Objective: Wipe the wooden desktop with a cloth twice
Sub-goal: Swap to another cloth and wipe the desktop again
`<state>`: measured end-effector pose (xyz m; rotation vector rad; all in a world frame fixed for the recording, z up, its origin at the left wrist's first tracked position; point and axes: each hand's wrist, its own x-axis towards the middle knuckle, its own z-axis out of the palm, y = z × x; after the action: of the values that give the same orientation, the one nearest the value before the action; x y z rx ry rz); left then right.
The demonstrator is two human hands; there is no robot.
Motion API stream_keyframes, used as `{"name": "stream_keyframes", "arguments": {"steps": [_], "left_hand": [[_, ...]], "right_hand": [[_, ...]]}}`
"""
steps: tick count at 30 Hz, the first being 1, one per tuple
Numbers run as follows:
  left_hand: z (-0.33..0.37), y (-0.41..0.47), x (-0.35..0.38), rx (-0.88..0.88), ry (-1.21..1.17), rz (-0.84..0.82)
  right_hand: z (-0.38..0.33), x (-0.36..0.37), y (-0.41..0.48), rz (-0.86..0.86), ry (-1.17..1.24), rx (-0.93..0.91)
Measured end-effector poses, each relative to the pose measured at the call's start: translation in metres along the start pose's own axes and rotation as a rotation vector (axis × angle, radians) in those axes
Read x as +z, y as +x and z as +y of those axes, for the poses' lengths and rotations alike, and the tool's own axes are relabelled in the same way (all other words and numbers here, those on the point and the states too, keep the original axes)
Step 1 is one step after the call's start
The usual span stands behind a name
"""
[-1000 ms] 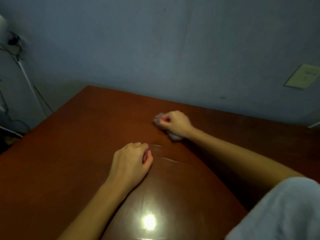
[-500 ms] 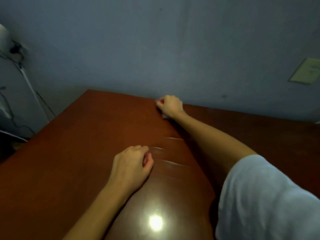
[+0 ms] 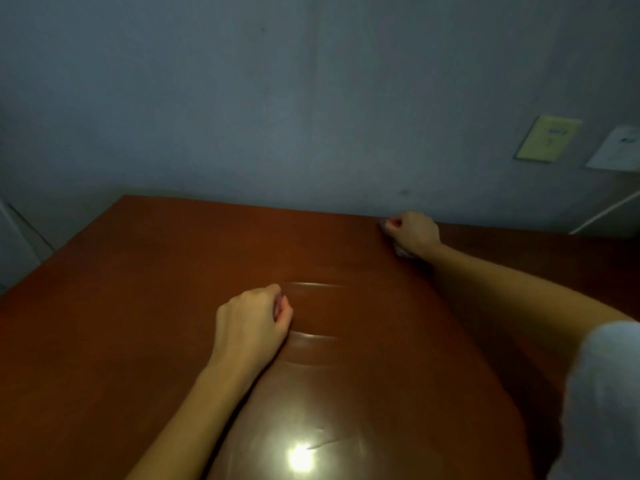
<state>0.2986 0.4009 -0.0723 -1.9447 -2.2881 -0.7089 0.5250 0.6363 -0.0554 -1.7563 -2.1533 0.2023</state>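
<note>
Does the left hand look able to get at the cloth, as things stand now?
Probably yes, with a stretch. Only bare wooden desktop lies between the left hand and the cloth, but the right hand grips the cloth at the far edge and covers most of it.

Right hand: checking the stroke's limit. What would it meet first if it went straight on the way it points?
Probably the wall just past the desktop; the right hand looks close, depth unclear.

A bare left hand [image 3: 252, 320] and right hand [image 3: 414, 233], bare forearms [image 3: 194, 410], a pale grey-white short sleeve [image 3: 609, 393] on the right arm.
</note>
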Motion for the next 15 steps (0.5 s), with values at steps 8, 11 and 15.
{"name": "stream_keyframes", "arguments": {"steps": [8,11,15], "left_hand": [[-0.004,0.000,0.000,-0.011,-0.047,0.000],[-0.004,-0.001,-0.002,-0.010,-0.066,0.006],[-0.005,-0.002,-0.002,-0.001,-0.066,0.023]], "right_hand": [[-0.085,0.036,0.031,0.040,-0.058,0.028],[-0.107,0.035,-0.015,-0.015,-0.009,-0.143],[-0.077,0.014,-0.072,-0.090,0.005,-0.339]]}}
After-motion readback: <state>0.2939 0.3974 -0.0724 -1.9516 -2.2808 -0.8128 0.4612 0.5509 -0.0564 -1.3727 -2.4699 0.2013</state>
